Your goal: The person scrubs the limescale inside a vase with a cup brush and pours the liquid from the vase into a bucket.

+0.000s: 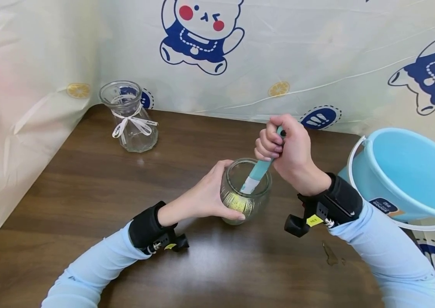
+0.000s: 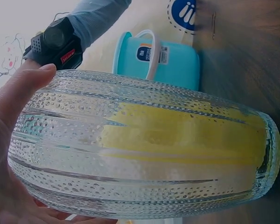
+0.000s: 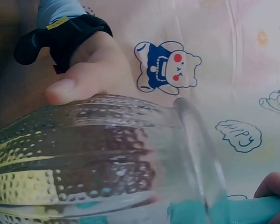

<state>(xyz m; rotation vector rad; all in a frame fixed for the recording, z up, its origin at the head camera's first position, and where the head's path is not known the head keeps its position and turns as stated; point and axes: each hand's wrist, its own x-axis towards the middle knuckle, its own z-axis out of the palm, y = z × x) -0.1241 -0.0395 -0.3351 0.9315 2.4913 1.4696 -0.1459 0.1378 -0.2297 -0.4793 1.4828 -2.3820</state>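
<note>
My left hand (image 1: pixel 204 194) grips a round, textured glass jar (image 1: pixel 259 201) from its left side, thumb across the front. A teal-handled sponge brush (image 1: pixel 260 170) slants down through the jar's mouth. Its handle is held in the curled fingers of my right hand (image 1: pixel 290 149), above the rim. Through the glass in the left wrist view, the yellow sponge head (image 2: pixel 186 135) lies along one wall toward the jar's base. The right wrist view shows the teal handle (image 3: pixel 252 210) entering past the rim, with the left thumb (image 3: pixel 67 88) on the glass.
A clear glass vase (image 1: pixel 140 137) with a white bow stands at the back left of the wooden table (image 1: pixel 86 192). To the right is a light blue bucket (image 1: pixel 387 188) with a white handle. A small wet spot (image 1: pixel 330 254) lies near the right forearm. Patterned sheeting (image 1: pixel 317 51) backs the table.
</note>
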